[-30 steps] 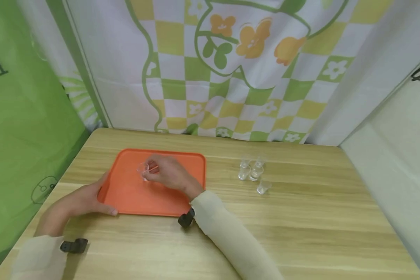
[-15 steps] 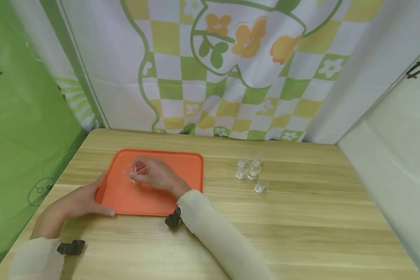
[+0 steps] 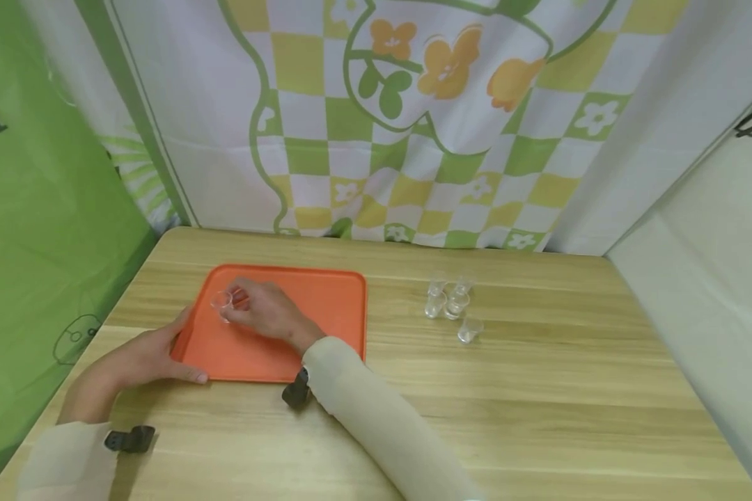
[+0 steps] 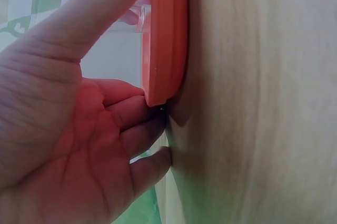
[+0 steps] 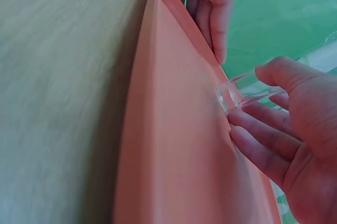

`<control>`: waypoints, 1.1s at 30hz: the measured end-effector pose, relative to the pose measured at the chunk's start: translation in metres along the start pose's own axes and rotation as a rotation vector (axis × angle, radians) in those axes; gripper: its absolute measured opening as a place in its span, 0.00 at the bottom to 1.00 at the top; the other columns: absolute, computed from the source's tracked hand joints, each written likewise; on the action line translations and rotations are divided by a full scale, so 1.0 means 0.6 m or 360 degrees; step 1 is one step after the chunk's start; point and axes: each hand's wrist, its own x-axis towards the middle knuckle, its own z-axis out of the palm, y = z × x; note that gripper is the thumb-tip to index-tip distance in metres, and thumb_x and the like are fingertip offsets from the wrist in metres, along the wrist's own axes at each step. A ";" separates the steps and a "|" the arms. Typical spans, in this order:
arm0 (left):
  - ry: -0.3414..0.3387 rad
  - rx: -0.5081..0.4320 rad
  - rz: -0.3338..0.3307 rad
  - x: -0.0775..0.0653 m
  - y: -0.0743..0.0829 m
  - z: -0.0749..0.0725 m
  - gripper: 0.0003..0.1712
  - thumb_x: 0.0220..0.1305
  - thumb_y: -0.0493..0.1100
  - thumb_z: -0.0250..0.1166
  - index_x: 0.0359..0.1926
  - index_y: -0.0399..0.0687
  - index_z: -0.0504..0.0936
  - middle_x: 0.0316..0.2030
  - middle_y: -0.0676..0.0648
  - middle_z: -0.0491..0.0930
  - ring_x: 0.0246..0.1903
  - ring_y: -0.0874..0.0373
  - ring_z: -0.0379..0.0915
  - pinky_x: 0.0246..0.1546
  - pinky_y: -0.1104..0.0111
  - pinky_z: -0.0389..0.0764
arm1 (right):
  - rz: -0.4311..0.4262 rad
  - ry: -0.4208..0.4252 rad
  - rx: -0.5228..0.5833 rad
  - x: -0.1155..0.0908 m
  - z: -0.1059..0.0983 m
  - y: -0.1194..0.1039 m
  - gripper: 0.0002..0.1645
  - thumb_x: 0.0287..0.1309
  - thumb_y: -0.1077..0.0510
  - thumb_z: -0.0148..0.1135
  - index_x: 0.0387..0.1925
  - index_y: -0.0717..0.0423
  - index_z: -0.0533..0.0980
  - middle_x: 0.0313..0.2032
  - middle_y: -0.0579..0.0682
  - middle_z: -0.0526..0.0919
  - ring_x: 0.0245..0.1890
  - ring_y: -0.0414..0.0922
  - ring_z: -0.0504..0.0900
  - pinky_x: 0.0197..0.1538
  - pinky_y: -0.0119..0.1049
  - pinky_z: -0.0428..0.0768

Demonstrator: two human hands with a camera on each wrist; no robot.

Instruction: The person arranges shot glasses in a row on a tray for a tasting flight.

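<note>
My right hand (image 3: 266,312) pinches a small clear shot glass (image 3: 221,302) between thumb and fingers, over the left part of the orange tray (image 3: 316,306). In the right wrist view the thick base of that shot glass (image 5: 230,95) is right at the tray surface, and the fingertips are close by it. At the tray's near left corner is my left hand (image 3: 150,356), thumb along the front rim and fingers along the left side. The left wrist view has its bent fingers (image 4: 138,112) against the tray's outer edge (image 4: 167,45).
Several more clear shot glasses (image 3: 456,305) stand in a cluster on the wooden table (image 3: 539,390), right of the tray. One shot glass (image 3: 470,330) is slightly nearer than the others. A patterned curtain (image 3: 413,181) hangs behind the table's far edge.
The right hand has moved left across the tray with the shot glass in its fingers. The left hand stays at the tray's corner. The clustered glasses have not moved.
</note>
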 end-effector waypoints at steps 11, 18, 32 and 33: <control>-0.0006 0.0013 0.0011 0.003 -0.004 -0.004 0.78 0.51 0.60 0.81 0.80 0.31 0.36 0.71 0.18 0.54 0.65 0.23 0.62 0.61 0.34 0.66 | 0.0044 0.0037 0.0050 0.010 0.008 -0.001 0.19 0.70 0.46 0.66 0.57 0.48 0.77 0.49 0.40 0.85 0.45 0.29 0.81 0.46 0.21 0.76; -0.0013 0.0048 0.0005 0.005 -0.003 -0.004 0.77 0.51 0.60 0.81 0.79 0.29 0.36 0.70 0.17 0.56 0.64 0.23 0.63 0.59 0.34 0.68 | 0.0030 0.0046 0.0010 0.011 0.009 0.003 0.19 0.71 0.45 0.65 0.58 0.46 0.77 0.50 0.40 0.85 0.46 0.29 0.81 0.47 0.20 0.75; -0.0012 0.0002 -0.0016 -0.001 -0.003 0.000 0.77 0.52 0.60 0.81 0.80 0.32 0.35 0.70 0.17 0.54 0.65 0.22 0.61 0.59 0.32 0.67 | 0.0040 0.0055 0.0000 0.007 0.018 0.003 0.17 0.72 0.44 0.63 0.56 0.44 0.76 0.48 0.39 0.85 0.42 0.26 0.80 0.46 0.21 0.76; -0.0012 -0.0008 -0.0022 -0.002 -0.002 0.000 0.77 0.52 0.60 0.81 0.80 0.33 0.35 0.71 0.17 0.54 0.65 0.22 0.61 0.59 0.32 0.66 | 0.0048 0.0052 0.0001 0.007 0.019 0.003 0.17 0.72 0.44 0.63 0.56 0.44 0.76 0.48 0.38 0.85 0.43 0.27 0.80 0.46 0.22 0.76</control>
